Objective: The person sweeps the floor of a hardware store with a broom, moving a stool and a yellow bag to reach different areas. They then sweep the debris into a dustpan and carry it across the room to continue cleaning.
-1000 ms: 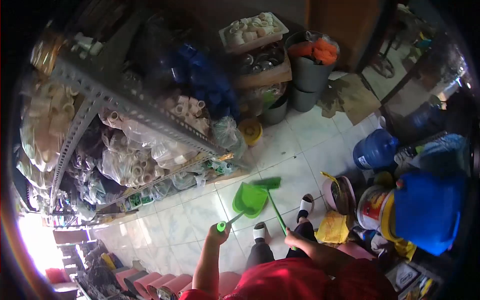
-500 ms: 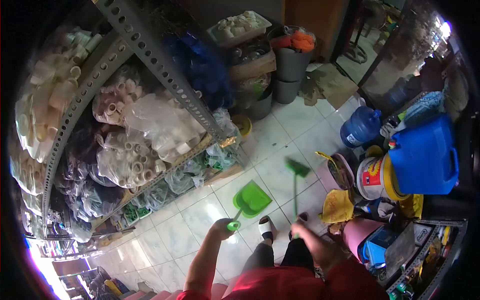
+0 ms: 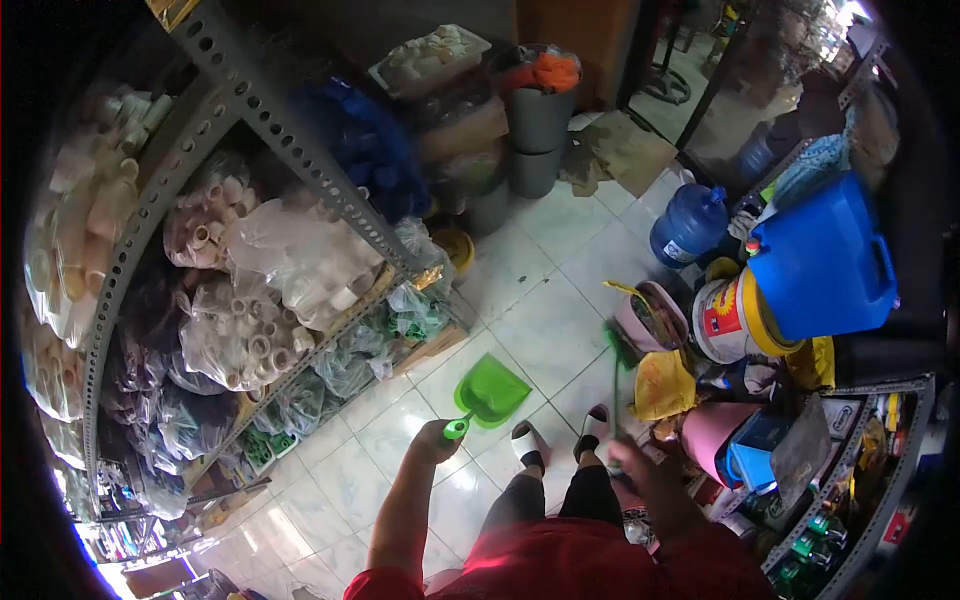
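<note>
My left hand [image 3: 436, 441] is closed round the handle of a green dustpan [image 3: 494, 391], whose pan is low over the white tiled floor [image 3: 540, 330], in front of my feet. On the right, my right hand [image 3: 634, 461] grips the thin green handle of a broom [image 3: 617, 350]. The broom's bristles are beside a pink container [image 3: 636, 330] and a yellow bag [image 3: 664, 386]. Both the broom and my right hand are a little blurred.
Metal shelves [image 3: 262, 108] with bagged pipe fittings [image 3: 240, 335] line the left. Grey bins [image 3: 537, 125] and flattened cardboard [image 3: 632, 152] are at the back. A water bottle [image 3: 690, 226], a blue jerrycan [image 3: 820, 262] and a paint bucket [image 3: 728, 317] crowd the right.
The broom has swung right, from over the tiles to beside the pink container. My right hand has shifted slightly right. The view has moved, so the shelves and bins appear further left.
</note>
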A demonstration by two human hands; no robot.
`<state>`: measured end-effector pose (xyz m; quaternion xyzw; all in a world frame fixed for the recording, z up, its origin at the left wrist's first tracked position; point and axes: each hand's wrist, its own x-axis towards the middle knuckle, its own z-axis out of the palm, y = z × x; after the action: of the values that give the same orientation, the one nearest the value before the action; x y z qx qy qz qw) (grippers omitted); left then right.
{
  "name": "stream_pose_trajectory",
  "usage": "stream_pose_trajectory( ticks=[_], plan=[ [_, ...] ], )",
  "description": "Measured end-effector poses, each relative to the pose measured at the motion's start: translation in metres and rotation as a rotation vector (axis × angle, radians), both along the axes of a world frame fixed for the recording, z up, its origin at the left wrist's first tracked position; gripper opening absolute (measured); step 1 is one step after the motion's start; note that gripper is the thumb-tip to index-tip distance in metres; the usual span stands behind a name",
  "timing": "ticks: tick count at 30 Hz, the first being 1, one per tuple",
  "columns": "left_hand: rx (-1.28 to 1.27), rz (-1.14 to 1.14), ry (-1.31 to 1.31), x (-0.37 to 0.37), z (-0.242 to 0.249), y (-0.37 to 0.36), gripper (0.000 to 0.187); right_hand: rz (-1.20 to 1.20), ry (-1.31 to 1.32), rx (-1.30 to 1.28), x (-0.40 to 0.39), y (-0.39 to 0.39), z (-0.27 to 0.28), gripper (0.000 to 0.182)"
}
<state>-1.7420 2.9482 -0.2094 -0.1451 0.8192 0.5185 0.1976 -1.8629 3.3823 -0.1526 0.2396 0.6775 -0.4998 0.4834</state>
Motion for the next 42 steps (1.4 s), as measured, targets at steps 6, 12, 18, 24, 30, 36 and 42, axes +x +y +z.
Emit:
stream_pose_trajectory(
  ticks=[6, 12, 18, 24, 30, 36, 42],
  plan=[
    [0.109, -0.018, 0.031, -0.003, -0.017, 0.003, 0.016, 0.449, 0.036, 0.058, 0.076, -0.072, 0.037, 0.012],
    [0.284, -0.050, 0.164, -0.008, -0.070, -0.010, 0.016, 0.901, 0.891, -0.152, 0.072, 0.030, 0.092, 0.018],
    [0.917, 0.382, -0.456, -0.066, 0.189, 0.044, 0.013, 0.216, 0.253, -0.062, 0.122, 0.120, 0.083, 0.019],
    [0.919, 0.302, -0.344, -0.080, 0.252, 0.084, 0.052, 0.360, 0.168, 0.160, 0.141, 0.148, 0.097, 0.017],
    [0.528, -0.083, -0.166, -0.082, 0.291, 0.131, 0.079, 0.094, 0.079, -0.134, 0.167, 0.161, 0.100, 0.017],
    [0.174, -0.302, -0.082, -0.081, 0.247, 0.190, 0.072, 0.245, -0.039, -0.010, 0.148, 0.161, 0.111, 0.028],
    [-0.512, -0.570, 0.033, -0.046, 0.143, 0.228, 0.070, 0.061, -0.067, -0.051, 0.152, 0.174, 0.114, 0.009]
  ],
)
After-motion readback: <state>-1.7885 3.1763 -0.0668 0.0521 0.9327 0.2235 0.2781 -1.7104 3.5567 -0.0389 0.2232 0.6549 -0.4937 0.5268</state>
